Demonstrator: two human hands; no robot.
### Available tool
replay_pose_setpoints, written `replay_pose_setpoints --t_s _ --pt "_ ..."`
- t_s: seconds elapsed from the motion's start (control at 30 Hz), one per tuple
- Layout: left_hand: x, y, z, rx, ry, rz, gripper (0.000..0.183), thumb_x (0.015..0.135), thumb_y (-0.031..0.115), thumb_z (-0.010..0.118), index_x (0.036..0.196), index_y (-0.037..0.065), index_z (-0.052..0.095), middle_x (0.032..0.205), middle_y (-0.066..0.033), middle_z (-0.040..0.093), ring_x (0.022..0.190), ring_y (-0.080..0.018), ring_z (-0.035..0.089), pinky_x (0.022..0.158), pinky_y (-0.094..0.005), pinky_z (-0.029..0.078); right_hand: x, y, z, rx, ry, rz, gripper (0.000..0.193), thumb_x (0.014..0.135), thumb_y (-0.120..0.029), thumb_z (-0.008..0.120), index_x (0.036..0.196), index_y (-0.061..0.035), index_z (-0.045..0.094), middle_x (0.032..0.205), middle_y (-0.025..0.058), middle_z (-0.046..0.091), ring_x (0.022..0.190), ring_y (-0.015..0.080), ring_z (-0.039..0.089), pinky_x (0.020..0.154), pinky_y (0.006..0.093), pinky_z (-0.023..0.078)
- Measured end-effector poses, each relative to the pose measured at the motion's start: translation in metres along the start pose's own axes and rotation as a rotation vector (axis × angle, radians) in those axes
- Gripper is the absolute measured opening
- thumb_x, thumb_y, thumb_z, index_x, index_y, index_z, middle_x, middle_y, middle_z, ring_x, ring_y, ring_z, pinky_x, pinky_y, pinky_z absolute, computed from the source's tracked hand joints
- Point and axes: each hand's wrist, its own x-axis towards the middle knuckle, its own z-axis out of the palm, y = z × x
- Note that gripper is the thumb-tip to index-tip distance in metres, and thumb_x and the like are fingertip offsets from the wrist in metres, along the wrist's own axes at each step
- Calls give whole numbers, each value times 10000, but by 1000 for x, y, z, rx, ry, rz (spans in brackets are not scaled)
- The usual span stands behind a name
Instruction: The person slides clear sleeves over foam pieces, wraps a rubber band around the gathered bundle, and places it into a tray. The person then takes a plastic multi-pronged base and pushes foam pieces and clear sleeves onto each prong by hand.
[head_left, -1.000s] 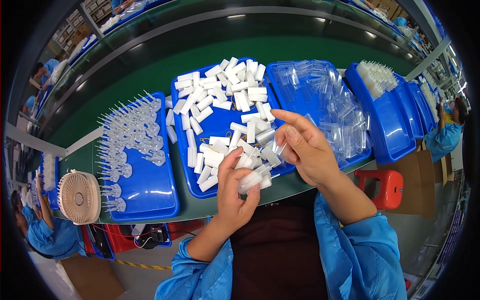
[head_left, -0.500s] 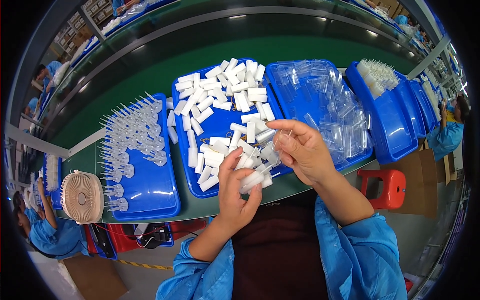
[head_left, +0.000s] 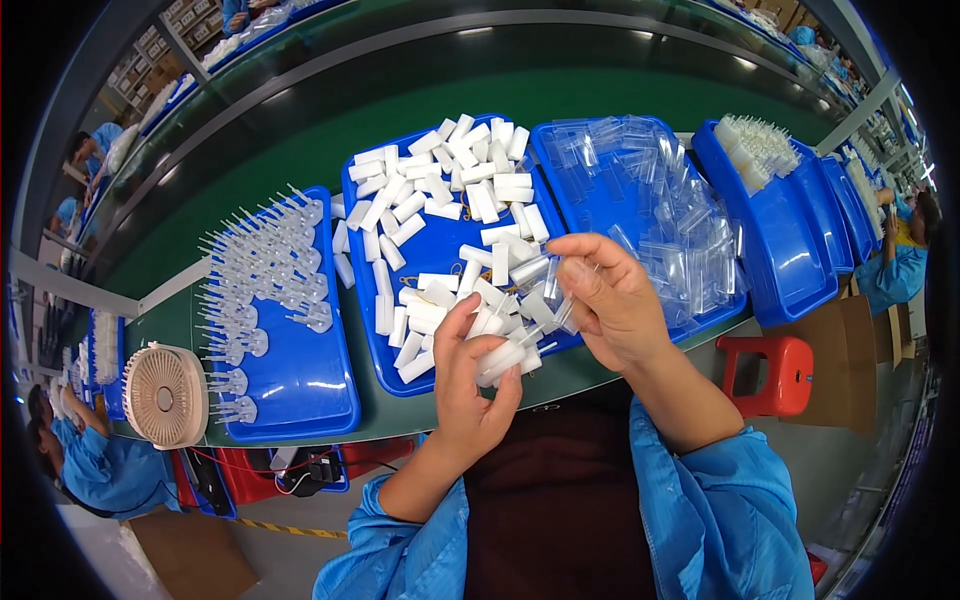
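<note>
OK, your L hand (head_left: 468,400) has a white pc (head_left: 502,362) pinched btwn thumb and fingers, down low, near you. Might be more than one; can't tell, 'cause your fingers hide some of it. Thin stems (head_left: 532,336) poke out of it, up and to the R, so their long way points toward your R hand (head_left: 618,310).

Your R hand sits a bit higher, off to the R, w/ thumb and fingertips closed on a clear pc (head_left: 564,314). It's see-through and hard to make out, so can't say for sure which way its long side runs. It's just past the stem tips, up and R of the white pc. Touching, or a tiny gap? Can't tell from this view.

Behind both hands is the mid tray (head_left: 440,245), blue, w/ lots of white blocks (head_left: 480,165). Next to it, on the R, is the tray of clear bits (head_left: 603,208); your R hand is nearer to that one. Way over L, past the mid tray, is another blue tray (head_left: 295,382) w/ white stem parts (head_left: 265,255), then a round fan (head_left: 165,395). Your L hand is nearer to those, but well apart.
</note>
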Motion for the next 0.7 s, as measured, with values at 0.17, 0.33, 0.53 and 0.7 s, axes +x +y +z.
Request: replay_pose_setpoints --t_s 0.17,0.33,0.53,0.7 --pt "1 1 0 -10 0 -17 237 751 -10 564 979 -3 501 1319 -224 353 1163 -312 422 969 -391 326 0 0 5 -132 85 -133 355 849 -30 564 1186 4 458 816 8 513 576 14 395 472 147 307" --pt "1 0 1 -28 17 -17 267 715 -16 609 964 5 515 1292 -248 364 1137 -361 434 960 -420 340 0 2 -3 -156 76 -109 322 839 -17 555 1146 -2 458 860 24 529 599 18 409 496 158 331" --pt "2 0 1 -22 33 -9 255 719 -17 607 957 2 516 1289 -249 367 1133 -361 440 957 -419 345 -1 1 -5 -117 -25 -76 223 888 -71 544 1097 -26 481 888 50 535 551 24 380 475 159 311" --pt "3 0 2 -6 31 -4 254 721 -11 613 956 1 518 1288 -251 368 1139 -365 435 960 -422 343 -5 7 -8 71 -39 -76 192 911 -93 519 1091 -35 492 863 48 530 511 19 339 443 150 275"
